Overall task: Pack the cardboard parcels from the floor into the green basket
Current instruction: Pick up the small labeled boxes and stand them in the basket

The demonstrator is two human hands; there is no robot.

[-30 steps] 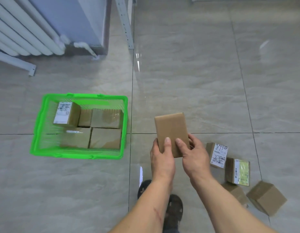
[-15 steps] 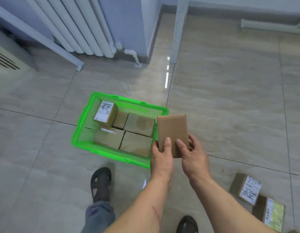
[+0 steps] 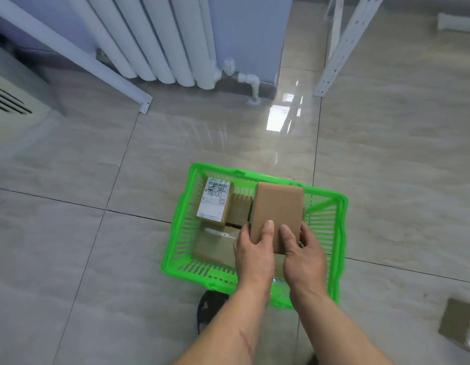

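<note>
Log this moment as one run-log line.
phase: carry | left hand + right hand: hold plain parcel | over green basket | not yet released

Bright, even daylight, cool tint. Glossy floor tiles throw a hard white glare patch toward the far edge, just this side of the radiator, with a fainter streak trailing down to the green basket. Shadows soft and weak, only a faint one along the basket's left wall. Wide-angle bend: the radiator and the white bar lean and splay at the top edge. Slight motion smear overall; vent at left edge and box at right edge noticeably soft.
</note>
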